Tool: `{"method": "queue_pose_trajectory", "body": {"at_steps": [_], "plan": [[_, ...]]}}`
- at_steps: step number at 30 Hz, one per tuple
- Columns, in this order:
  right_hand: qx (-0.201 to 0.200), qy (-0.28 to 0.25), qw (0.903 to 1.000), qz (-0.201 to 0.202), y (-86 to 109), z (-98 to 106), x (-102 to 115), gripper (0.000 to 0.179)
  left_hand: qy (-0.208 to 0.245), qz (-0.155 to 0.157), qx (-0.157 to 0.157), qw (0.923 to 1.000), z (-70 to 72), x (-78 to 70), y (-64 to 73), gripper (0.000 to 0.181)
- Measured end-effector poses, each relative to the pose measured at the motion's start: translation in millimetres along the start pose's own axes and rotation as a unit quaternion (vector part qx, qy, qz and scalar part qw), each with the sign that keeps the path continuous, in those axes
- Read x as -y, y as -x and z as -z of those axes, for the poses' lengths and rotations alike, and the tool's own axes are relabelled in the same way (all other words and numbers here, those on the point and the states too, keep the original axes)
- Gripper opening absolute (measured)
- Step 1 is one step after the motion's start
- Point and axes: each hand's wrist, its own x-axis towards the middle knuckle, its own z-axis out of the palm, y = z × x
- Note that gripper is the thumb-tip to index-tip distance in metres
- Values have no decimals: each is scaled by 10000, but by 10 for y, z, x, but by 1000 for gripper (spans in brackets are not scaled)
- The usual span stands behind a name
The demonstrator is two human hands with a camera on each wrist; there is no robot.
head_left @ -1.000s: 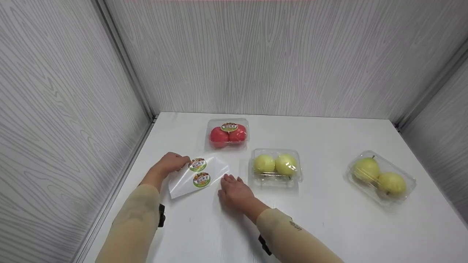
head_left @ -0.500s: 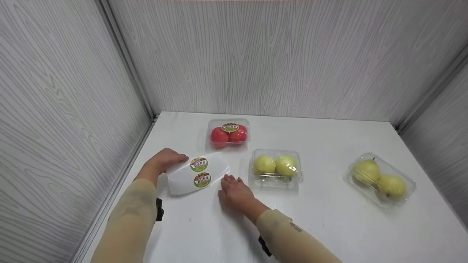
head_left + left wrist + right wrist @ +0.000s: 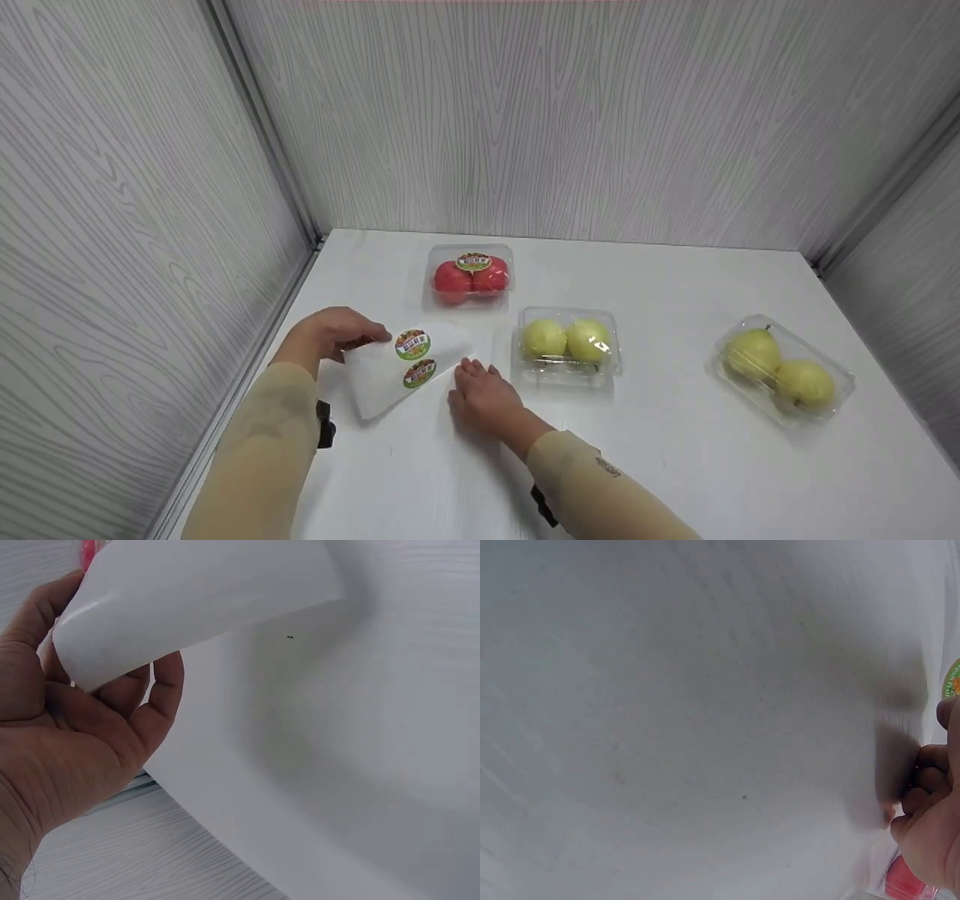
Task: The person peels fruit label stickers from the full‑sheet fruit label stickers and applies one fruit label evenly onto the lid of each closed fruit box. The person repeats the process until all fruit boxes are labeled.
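A white sheet of stickers [image 3: 377, 379] bears two round, colourful labels, one above the other. At its upper left edge my left hand [image 3: 339, 332] pinches it, and the left wrist view shows the sheet curling up off the table over the curled fingers. Low on the table, my right hand [image 3: 486, 397] rests with its fingertips at the sheet's right corner. Behind the sheet stands a clear plastic box [image 3: 472, 251] of red fruit with a similar label on its lid. To the right of my right hand is a clear box [image 3: 568, 375] with two yellow-green pears.
Another clear box [image 3: 819, 349] holding two pears lies at an angle on the right of the white table [image 3: 660, 465]. Wood-grain panels [image 3: 525, 112] enclose the table at the back and both sides.
My left hand has lifted and turned the sheet's left side, so its lower corner now bends more toward the front. My right hand and the boxes have stayed in place.
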Motion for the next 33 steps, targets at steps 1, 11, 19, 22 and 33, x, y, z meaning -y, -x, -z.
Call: {"method": "queue_pose_trajectory", "body": {"at_steps": [1,11,19,22,33], "plan": [[4,-7,10000,-5,0,0,1,55,36,37,81,10000,3,-5,5,42],[-127,-90,9998,109,9,-8,10,54,223,101,643,9976,-30,-2,52,39],[-135,-116,9997,150,7,9,-15,53,216,108,961,9951,-165,-45,49,29],[-111,-129,9998,114,4,14,-20,52,231,14,1104,9936,-221,-68,63,21],[8,-279,9996,69,-9,17,-18,54,340,-4,1106,9933,-328,-106,123,10]]}}
